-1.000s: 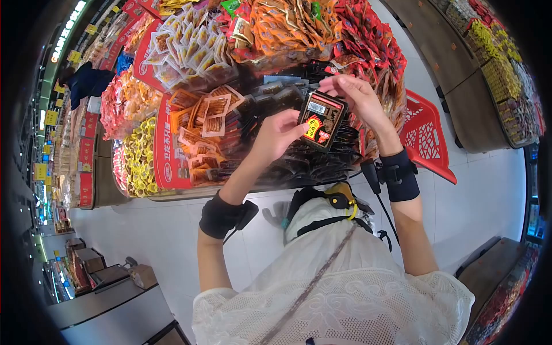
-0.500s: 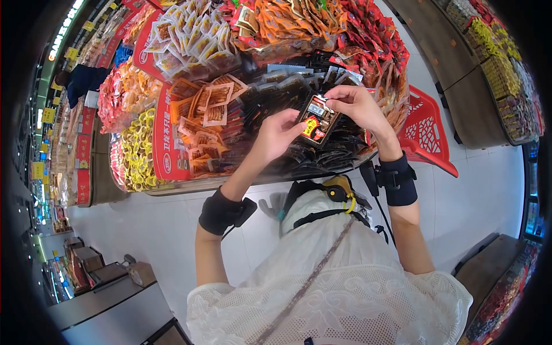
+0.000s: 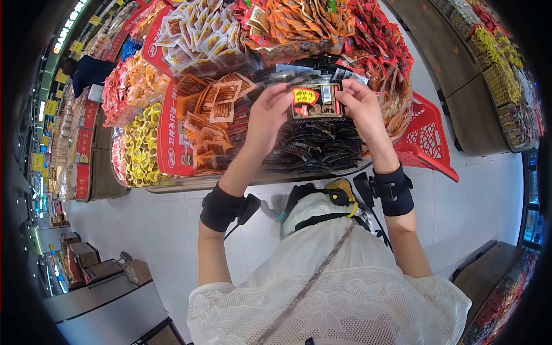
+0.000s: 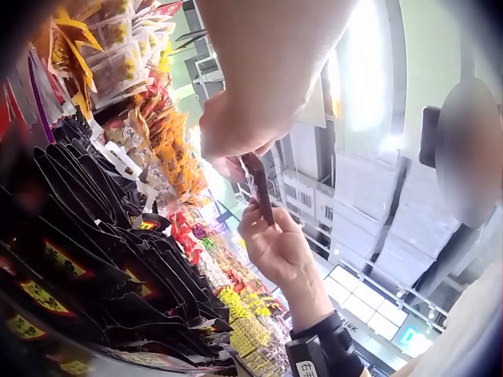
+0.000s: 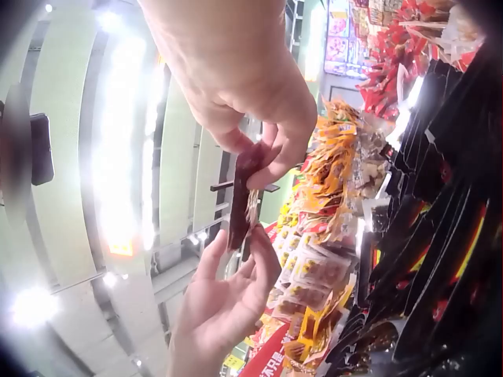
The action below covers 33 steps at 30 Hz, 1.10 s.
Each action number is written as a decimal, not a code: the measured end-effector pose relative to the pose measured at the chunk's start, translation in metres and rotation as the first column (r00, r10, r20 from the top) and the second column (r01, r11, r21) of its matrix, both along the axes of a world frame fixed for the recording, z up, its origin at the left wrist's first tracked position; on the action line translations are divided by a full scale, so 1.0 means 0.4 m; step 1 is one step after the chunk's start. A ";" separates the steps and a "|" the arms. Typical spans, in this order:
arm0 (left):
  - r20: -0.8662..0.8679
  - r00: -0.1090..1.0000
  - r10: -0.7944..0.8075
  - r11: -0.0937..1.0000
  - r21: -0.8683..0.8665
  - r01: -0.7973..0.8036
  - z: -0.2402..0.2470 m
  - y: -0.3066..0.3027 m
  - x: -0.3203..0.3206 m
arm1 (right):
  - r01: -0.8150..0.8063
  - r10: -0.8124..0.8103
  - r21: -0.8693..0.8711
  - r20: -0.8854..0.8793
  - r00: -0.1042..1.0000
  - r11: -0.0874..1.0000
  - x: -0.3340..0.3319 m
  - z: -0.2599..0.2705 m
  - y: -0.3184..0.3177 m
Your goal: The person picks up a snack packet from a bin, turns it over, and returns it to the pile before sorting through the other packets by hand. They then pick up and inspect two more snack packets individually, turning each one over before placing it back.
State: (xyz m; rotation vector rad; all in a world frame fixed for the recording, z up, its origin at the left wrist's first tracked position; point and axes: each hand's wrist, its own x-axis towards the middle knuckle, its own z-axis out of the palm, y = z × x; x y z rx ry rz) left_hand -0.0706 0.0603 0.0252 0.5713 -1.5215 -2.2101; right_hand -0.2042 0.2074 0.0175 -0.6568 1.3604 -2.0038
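Note:
A small flat snack packet, black with a yellow-and-red label and a white barcode, is held level over the snack display in the head view. My left hand pinches its left edge between thumb and fingers. At the opposite edge, my right hand grips it the same way. Both wrist views show the packet nearly edge-on, dark and thin, between the two hands. Below lie many black snack packets, stacked in rows.
Orange-brown packets and a red printed sign are on the display's left. White packets, orange bags and red bags fill its back. A red basket stands at the right, and another person at far left.
The packet has turned from tilted upright to lying sideways and has risen slightly toward the back. My right hand has moved from the top corner to its right edge; both hands now grip opposite edges.

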 end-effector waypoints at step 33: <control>0.042 0.998 0.043 0.999 0.008 -0.043 -0.006 -0.015 -0.004 | -0.153 0.153 0.116 0.007 0.988 0.981 0.069 -0.035 0.016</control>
